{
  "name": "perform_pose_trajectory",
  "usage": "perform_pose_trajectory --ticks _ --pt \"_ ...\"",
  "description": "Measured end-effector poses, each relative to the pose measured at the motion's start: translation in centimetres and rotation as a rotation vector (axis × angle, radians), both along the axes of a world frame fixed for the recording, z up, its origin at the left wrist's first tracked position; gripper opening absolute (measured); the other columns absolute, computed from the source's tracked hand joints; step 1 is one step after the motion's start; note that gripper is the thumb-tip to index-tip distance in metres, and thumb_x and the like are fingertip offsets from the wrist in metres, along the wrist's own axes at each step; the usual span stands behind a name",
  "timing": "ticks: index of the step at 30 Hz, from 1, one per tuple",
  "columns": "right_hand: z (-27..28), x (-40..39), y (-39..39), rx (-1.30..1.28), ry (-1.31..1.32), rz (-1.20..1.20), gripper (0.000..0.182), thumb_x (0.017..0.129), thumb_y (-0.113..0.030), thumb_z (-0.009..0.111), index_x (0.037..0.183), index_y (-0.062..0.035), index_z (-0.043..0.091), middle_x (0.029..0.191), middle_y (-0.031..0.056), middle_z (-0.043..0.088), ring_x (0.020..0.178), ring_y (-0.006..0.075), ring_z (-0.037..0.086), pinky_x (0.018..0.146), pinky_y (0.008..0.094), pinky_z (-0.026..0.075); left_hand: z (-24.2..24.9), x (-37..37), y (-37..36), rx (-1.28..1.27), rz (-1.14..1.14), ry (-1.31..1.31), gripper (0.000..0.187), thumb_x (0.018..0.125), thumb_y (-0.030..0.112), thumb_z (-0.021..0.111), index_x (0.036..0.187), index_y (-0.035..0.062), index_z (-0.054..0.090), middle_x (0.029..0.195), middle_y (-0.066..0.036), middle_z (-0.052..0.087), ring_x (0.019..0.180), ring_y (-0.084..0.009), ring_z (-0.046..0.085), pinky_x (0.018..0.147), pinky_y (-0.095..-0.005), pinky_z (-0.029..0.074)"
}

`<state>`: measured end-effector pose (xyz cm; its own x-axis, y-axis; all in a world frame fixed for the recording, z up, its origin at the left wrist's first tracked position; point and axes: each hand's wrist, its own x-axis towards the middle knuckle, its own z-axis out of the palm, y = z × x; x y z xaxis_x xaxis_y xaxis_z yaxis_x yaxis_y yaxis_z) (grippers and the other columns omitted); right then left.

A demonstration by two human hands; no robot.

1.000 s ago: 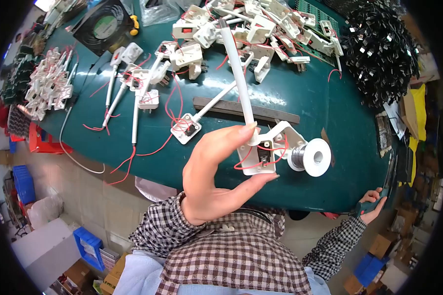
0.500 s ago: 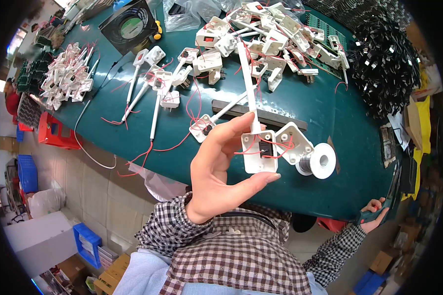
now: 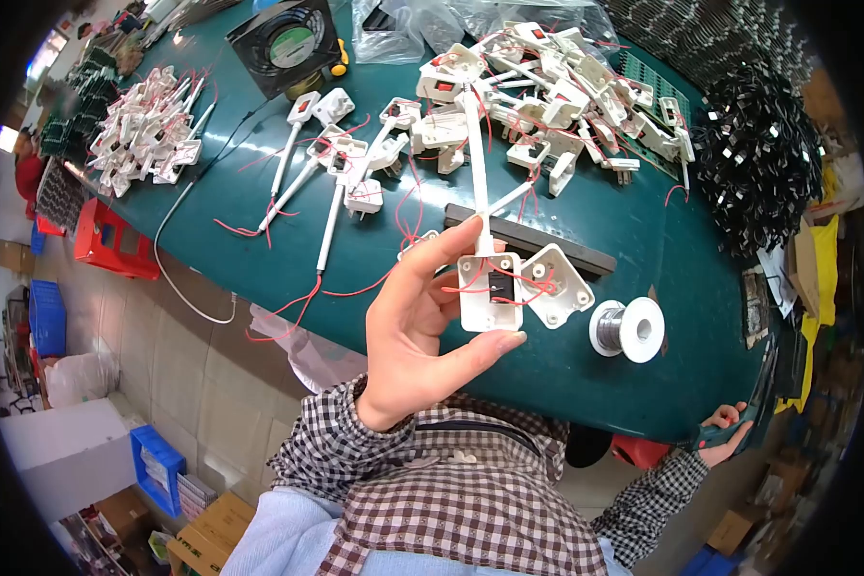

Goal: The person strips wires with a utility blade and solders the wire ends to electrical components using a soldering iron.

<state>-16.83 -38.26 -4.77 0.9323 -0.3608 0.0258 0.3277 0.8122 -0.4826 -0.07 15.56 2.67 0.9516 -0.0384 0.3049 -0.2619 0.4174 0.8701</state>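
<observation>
My left hand (image 3: pixel 408 336) pinches a white plastic switch housing (image 3: pixel 474 305) between thumb and fingers, above the table. Inside it sits a black switch (image 3: pixel 500 287) with red wires, and a long white tube (image 3: pixel 478 168) rises from its top. A second white shell with a plug side (image 3: pixel 559 286) hangs at its right, joined by red wires. At the table's right edge my right hand (image 3: pixel 725 434) is closed around a dark green handled tool (image 3: pixel 714 438) with a small red spot; its working end is hard to make out. A spool of solder wire (image 3: pixel 634 329) lies right of the housing.
Many similar white housings (image 3: pixel 557 101) are heaped at the back, with another pile (image 3: pixel 149 134) at left. Several wired pieces lie mid-table beside a dark bar (image 3: pixel 538 238). A black fan (image 3: pixel 288 43) stands behind; a heap of black cables (image 3: pixel 758 158) fills the right.
The view has shifted, so the table's things appear further right. My left hand with the housing sits slightly left and the spool now shows apart from the shell. Both grips stay the same.
</observation>
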Motion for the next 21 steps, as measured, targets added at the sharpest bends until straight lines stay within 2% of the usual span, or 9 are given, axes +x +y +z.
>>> perform_pose_trajectory --ticks 7,21 --pt "-0.2 0.0 -0.5 -0.007 0.004 0.004 0.038 0.101 -0.027 0.054 0.126 0.0018 0.05 0.093 0.0053 0.051 0.09 0.0135 0.052 0.071 0.0276 0.055 0.2 -0.1 1.6 0.117 0.094 -0.046 0.077 0.075 -0.011 0.073 0.143 0.0004 0.039 0.129 -0.011 0.05 0.118 -0.0232 0.058 0.096 -0.0357 0.054" --pt "-1.4 -0.4 -2.3 0.025 -0.061 0.055 0.041 0.102 -0.029 0.051 0.13 0.0006 0.048 0.095 0.0052 0.049 0.085 0.0131 0.05 0.073 0.0308 0.053 0.9 -0.6 4.8 0.288 0.188 -0.128 0.072 0.076 -0.011 0.069 0.141 0.0002 0.042 0.13 -0.011 0.045 0.114 -0.0232 0.059 0.094 -0.0345 0.055"
